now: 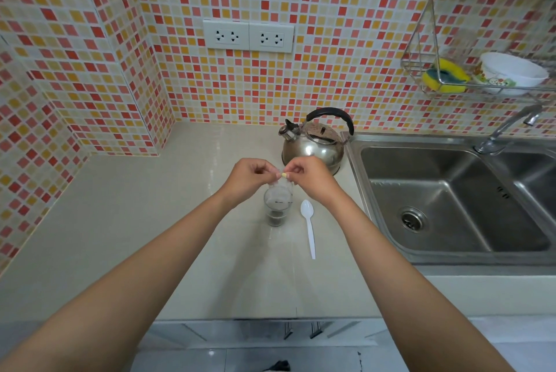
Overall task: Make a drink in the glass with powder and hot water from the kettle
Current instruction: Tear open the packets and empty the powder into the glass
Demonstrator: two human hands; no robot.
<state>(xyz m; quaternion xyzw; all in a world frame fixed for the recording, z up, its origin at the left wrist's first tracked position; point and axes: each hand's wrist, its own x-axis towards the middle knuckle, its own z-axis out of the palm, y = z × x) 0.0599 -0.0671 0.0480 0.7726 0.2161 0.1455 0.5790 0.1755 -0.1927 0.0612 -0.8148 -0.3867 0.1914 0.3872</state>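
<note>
A small clear glass (276, 209) stands on the pale counter with dark powder at its bottom. Just above its rim my left hand (248, 177) and my right hand (307, 177) pinch the top corners of a small clear plastic bag (281, 191), which hangs down into the glass. A white plastic spoon (309, 225) lies on the counter right of the glass. Behind my hands the steel whistling kettle (314, 141) with a black handle sits next to the sink.
A steel double sink (451, 200) with a tap (505, 130) fills the right side. A wire wall rack (475, 82) holds a yellow sponge and a white bowl. Two double sockets (248, 36) sit on the tiled wall. The counter (150, 236) stretches left to a tiled corner.
</note>
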